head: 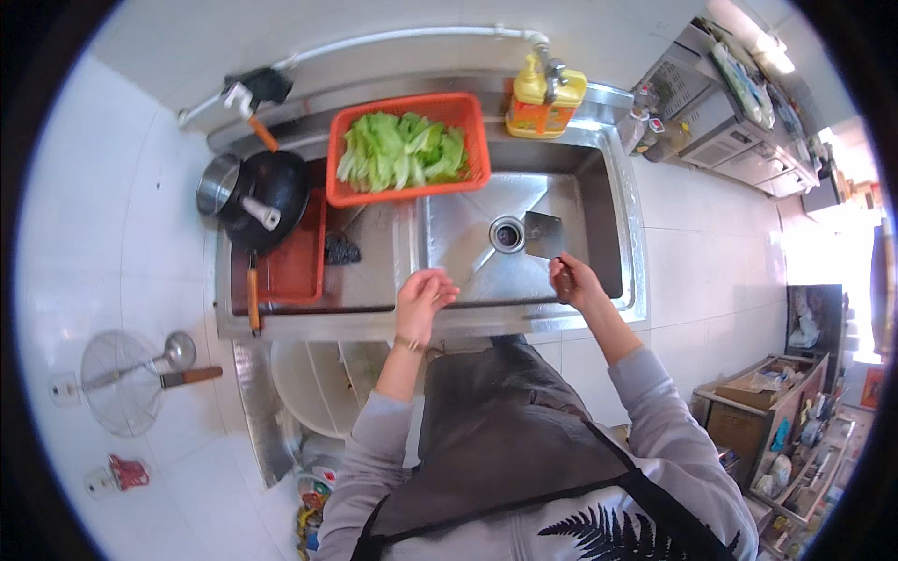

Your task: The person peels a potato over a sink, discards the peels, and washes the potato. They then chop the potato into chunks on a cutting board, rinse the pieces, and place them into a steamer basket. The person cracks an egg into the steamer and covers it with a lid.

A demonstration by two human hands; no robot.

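My right hand (577, 282) grips the dark handle of a cleaver (544, 235). Its broad rectangular blade hangs over the right basin of the stainless-steel sink (459, 263), beside the drain (506, 235). Over the sink's front part, left of the cleaver, is my left hand (423, 291), its fingers loosely curled and nothing visible in them. An orange plastic basket (409, 198) of green lettuce leaves (403, 151) sits at the back, across the divider between the two basins.
A black wok (270, 189), a steel saucepan (219, 184) and a red plastic tub (291, 273) occupy the left basin, with a dark scouring pad (342, 249) alongside. Yellow detergent bottles (544, 105) stand behind the right basin, under the faucet (554, 73). A strainer (123, 386) hangs at left.
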